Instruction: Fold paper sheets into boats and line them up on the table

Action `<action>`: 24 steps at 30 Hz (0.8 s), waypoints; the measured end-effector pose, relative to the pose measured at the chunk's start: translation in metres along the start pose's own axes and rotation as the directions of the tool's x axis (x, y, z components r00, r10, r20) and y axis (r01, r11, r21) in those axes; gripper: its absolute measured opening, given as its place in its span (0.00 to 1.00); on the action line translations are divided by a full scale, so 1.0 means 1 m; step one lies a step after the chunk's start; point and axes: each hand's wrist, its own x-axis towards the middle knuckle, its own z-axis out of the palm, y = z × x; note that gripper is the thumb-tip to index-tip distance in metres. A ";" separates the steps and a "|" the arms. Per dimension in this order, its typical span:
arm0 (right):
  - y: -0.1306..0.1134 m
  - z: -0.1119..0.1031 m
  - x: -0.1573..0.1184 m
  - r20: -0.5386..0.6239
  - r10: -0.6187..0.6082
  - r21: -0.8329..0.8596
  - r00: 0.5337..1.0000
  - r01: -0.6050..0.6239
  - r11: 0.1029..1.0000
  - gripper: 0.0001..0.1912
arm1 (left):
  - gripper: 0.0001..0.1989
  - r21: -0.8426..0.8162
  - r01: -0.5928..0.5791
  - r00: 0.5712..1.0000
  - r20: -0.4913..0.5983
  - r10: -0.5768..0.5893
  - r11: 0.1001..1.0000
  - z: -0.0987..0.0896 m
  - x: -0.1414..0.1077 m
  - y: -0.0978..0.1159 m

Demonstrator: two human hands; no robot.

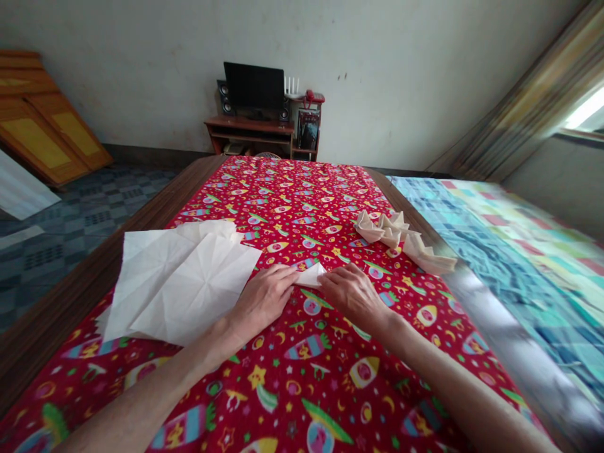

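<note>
White small folded paper (309, 275) is pinched by the nearly closed fingers (333, 280) of the left hand (270, 290) and right hand (355, 290) on the red rocket-patterned cloth (302, 377). Pointy cream paper shapes (392, 230) look finished; square creased white sheets (198, 286) seem left.

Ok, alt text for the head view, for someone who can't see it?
A person's left hand and right hand touch either end of a small folded paper on a red patterned cloth. Creased white sheets lie to the left, folded paper shapes to the right.
</note>
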 end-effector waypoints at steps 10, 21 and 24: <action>-0.017 -0.001 0.008 0.023 0.050 -0.138 0.998 -0.047 0.989 0.11 | 0.14 -0.015 0.020 1.000 0.007 -0.020 1.000 0.001 0.001 0.000; -0.015 0.004 0.010 -0.240 0.095 -0.113 0.966 -0.125 0.986 0.10 | 0.21 -0.454 0.368 0.908 -0.013 -0.419 0.812 0.005 0.006 0.028; -0.021 0.002 0.012 -0.290 0.071 -0.038 0.954 -0.086 0.996 0.13 | 0.14 -0.460 0.379 0.912 0.041 -0.407 0.803 0.002 0.017 0.036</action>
